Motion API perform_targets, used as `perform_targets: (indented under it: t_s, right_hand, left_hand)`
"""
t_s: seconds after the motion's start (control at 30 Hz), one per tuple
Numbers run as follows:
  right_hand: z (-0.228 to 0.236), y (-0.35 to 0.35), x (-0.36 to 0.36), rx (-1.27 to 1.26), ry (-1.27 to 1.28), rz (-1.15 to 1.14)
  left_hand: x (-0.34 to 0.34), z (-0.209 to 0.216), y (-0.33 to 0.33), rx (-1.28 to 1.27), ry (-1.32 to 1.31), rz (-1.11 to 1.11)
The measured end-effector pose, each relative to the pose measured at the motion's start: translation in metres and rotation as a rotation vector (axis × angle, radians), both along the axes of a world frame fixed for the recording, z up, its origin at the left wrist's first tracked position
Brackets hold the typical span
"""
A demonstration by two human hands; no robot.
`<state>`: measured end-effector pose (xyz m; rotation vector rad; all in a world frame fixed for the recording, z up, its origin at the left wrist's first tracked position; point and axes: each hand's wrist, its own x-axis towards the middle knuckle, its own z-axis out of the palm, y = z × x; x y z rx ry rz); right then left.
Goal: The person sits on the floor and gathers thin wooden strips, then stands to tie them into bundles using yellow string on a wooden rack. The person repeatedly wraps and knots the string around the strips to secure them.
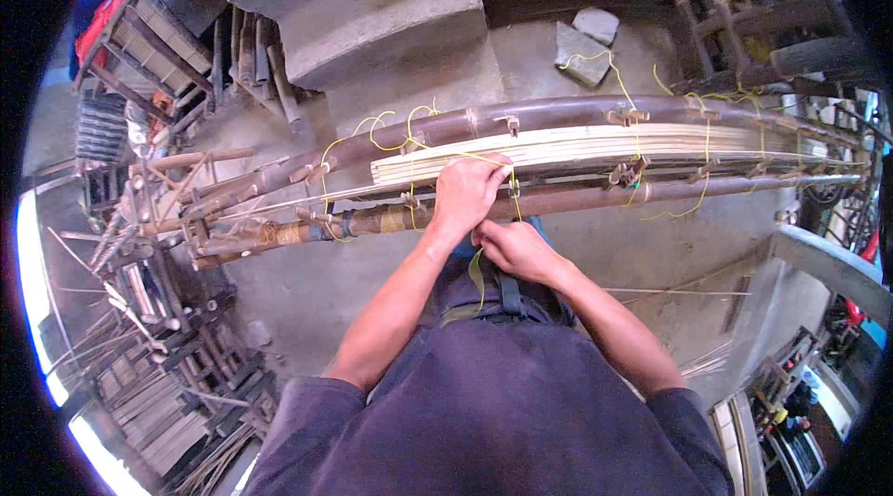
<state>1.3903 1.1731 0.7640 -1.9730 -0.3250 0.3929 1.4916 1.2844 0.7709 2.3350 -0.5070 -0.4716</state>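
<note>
A bundle of pale split bamboo strips [558, 145] lies lengthwise between a dark far bamboo pole [567, 110] and a brown near bamboo pole [595, 197]. My left hand [462, 191] reaches over the bundle, its thumb and forefinger closed on a thin yellow cord [513, 182] at the strips' near edge. Close to my waist, just below the near pole, my right hand [521, 250] is curled shut. From its fingers hangs a flat yellow-green strip [477, 278]; whether it joins the cord is hidden. Small wooden pegs [513, 127] stick out of both poles.
More yellow cords [707, 138] cross between the poles on both sides of my hands. Beyond them are concrete steps [372, 8] and pale stone blocks [588, 45]. Stacked wood and sticks [167, 384] crowd the left; a wooden rack [744, 8] stands far right.
</note>
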Motion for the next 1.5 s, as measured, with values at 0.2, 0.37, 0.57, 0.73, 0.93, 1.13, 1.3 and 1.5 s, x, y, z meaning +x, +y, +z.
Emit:
perform_targets:
  t_s: [0.2, 0.37, 0.57, 0.73, 0.93, 1.13, 1.3, 1.5]
  right_hand:
    - [-0.022, 0.016, -0.010, -0.234, -0.092, 0.025]
    - [-0.001, 0.004, -0.015, -0.270, -0.163, 0.038]
    - [0.035, 0.087, -0.032, 0.894, 0.637, -0.693]
    - [-0.001, 0.124, -0.017, 0.293, 0.221, -0.603]
    - [0.187, 0.130, 0.157, -0.410, -0.427, 0.016]
    - [0.028, 0.062, 0.216, -0.831, 0.073, -0.127]
    - [0.058, 0.108, 0.117, -0.348, -0.751, -0.196]
    - [-0.021, 0.161, 0.031, -0.046, 0.062, -0.036]
  left_hand:
    - [0.092, 0.034, -0.061, -0.327, 0.335, -0.092]
    - [0.131, -0.048, -0.066, -0.305, 0.544, 0.080]
    - [0.172, 0.004, 0.064, -0.010, -0.155, -0.135]
    - [0.091, 0.022, 0.129, -0.074, -0.198, -0.216]
    - [0.020, -0.006, 0.145, 0.025, -0.280, -0.172]
    - [0.025, -0.007, 0.124, -0.140, -0.281, -0.111]
    - [0.019, -0.013, 0.150, 0.096, -0.245, -0.078]
    - [0.048, 0.013, 0.130, -0.453, 0.321, -0.069]
